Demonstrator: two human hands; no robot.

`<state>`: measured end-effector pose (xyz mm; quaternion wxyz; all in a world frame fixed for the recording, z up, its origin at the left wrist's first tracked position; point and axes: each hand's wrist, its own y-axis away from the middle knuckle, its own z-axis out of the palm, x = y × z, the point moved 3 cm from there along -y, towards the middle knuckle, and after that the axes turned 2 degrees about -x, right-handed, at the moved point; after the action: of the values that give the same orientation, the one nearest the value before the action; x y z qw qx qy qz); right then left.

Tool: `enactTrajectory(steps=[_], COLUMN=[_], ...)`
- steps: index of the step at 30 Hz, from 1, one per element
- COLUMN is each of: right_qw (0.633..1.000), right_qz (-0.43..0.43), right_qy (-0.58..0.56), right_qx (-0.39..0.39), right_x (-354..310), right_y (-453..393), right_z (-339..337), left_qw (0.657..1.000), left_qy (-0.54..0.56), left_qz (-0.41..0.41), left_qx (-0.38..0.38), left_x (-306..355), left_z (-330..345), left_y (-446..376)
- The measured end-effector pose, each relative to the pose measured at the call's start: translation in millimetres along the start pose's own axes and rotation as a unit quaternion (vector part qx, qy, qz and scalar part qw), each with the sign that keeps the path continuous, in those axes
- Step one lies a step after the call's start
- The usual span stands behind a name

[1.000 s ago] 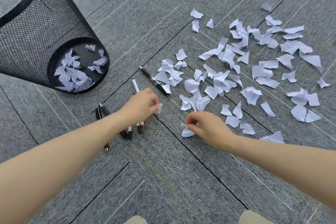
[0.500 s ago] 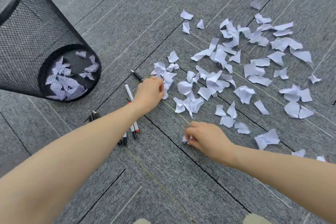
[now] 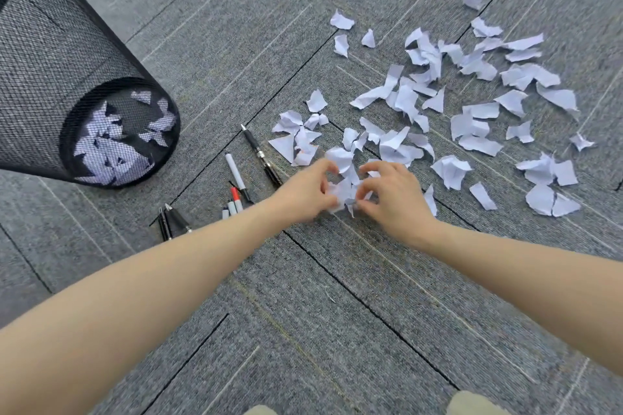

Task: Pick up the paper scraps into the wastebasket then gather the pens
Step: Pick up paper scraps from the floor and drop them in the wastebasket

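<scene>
Moved: I see both hands now meet over one clump of paper scraps (image 3: 344,190) (earlier apart).
Left hand (image 3: 305,194): fingers curled, gripping scraps.
Right hand (image 3: 392,197): pinching the same clump.

The two hands, well apart a second ago, now meet just right of the pens (image 3: 237,178): left hand (image 3: 308,190) and right hand (image 3: 391,195) curl around one bunch of paper scraps (image 3: 344,187) between them.
</scene>
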<state>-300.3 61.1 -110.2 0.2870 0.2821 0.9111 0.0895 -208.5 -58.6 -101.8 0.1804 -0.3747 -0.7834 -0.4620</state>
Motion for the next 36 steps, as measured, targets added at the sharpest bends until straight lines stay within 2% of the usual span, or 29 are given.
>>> enactTrajectory(steps=[2,4,10,16,21,26,30,36], right_qw=[1.0,1.0,1.0,1.0,0.989,0.96,0.971,0.994], right_qz=[-0.001,-0.013,-0.012,-0.001,0.046,0.098,0.088,0.047], right_qy=[0.009,0.002,-0.01,-0.016,-0.135,-0.221,-0.142,-0.045], right_qx=[-0.021,-0.023,-0.021,-0.012,-0.027,-0.141,-0.169,-0.083], right_x=[4.5,3.5,-2.8,0.3,29.5,61.9,73.8,83.4], right_y=[-4.1,-6.7,-8.6,-9.6,-1.2,20.1,34.3,38.2], right_z=[3.0,4.8,3.9,-2.5,-39.4,-59.7,-39.0,-23.5], left_qw=[0.997,0.994,0.986,0.979,0.989,0.996,0.992,0.991], left_qy=[-0.072,-0.099,-0.131,-0.15,-0.11,0.079,0.089,0.064], left_qz=[0.005,0.007,0.001,0.033,0.033,-0.017,-0.075,-0.067], left_qx=[0.022,0.051,0.099,0.133,0.096,0.046,0.048,0.098], left_x=[-2.4,-3.8,-6.9,-6.9,-11.0,3.7,9.8,6.7], left_z=[12.4,15.7,18.4,20.6,15.9,16.5,31.1,41.1], left_y=[-1.4,-1.5,2.6,6.1,12.8,5.5,-4.5,-4.7])
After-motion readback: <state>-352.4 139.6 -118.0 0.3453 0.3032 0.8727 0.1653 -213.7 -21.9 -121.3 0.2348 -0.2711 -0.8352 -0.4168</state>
